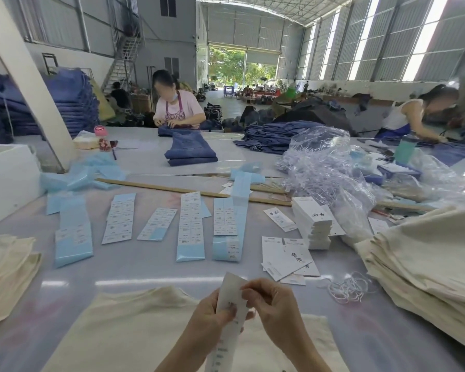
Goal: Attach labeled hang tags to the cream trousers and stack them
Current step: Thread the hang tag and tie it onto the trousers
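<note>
I hold a long white label strip [230, 320] upright over a pair of cream trousers [134, 328] lying flat at the table's near edge. My left hand [212, 315] grips the strip's middle. My right hand [269, 304] pinches its upper right edge with thumb and forefinger. A few loose white hang tags [287, 257] lie just beyond my hands, and a tall pile of hang tags [313, 224] stands behind them. White string loops [349, 288] lie to the right. Stacked cream trousers [424, 264] fill the right side; a smaller cream stack [6, 269] sits at the left.
Several label sheets on blue backing [189, 226] lie in a row mid-table, with a long wooden stick [172, 189] behind them. Clear plastic bags [328, 167] are heaped at the right. Two people work on blue jeans [189, 151] across the table.
</note>
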The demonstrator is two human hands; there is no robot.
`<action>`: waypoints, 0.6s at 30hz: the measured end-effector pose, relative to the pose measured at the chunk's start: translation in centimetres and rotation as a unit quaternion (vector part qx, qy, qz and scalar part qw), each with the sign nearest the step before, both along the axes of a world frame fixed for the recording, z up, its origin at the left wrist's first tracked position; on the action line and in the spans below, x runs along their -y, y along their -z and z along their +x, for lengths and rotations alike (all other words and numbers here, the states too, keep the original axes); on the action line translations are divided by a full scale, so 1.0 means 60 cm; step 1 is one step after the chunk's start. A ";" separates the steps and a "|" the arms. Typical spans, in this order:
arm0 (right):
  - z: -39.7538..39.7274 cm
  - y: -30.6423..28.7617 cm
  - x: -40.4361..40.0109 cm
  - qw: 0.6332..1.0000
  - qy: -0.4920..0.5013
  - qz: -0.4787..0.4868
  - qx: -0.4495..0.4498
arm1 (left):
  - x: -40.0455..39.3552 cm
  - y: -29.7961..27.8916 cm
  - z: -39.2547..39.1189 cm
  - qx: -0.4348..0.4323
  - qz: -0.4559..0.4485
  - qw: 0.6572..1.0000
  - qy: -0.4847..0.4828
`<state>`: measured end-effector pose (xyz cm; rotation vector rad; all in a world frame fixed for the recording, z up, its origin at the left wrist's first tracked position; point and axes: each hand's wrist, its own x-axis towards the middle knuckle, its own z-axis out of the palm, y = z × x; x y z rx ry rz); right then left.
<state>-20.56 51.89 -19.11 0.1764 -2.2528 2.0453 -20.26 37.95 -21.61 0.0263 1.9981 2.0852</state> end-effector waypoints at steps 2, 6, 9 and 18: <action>-0.012 0.001 0.002 1.000 0.019 -0.005 0.000 | -0.002 -0.001 -0.010 -0.026 0.014 1.000 0.005; -0.037 0.004 0.000 0.997 0.067 0.026 -0.026 | -0.001 -0.005 -0.029 -0.049 0.036 0.998 0.026; -0.051 0.012 0.001 0.991 0.086 0.083 -0.053 | -0.002 -0.002 -0.038 -0.060 0.007 0.998 0.033; -0.055 0.037 -0.002 0.943 0.069 0.258 -0.200 | -0.003 0.003 -0.040 0.017 0.075 0.997 -0.011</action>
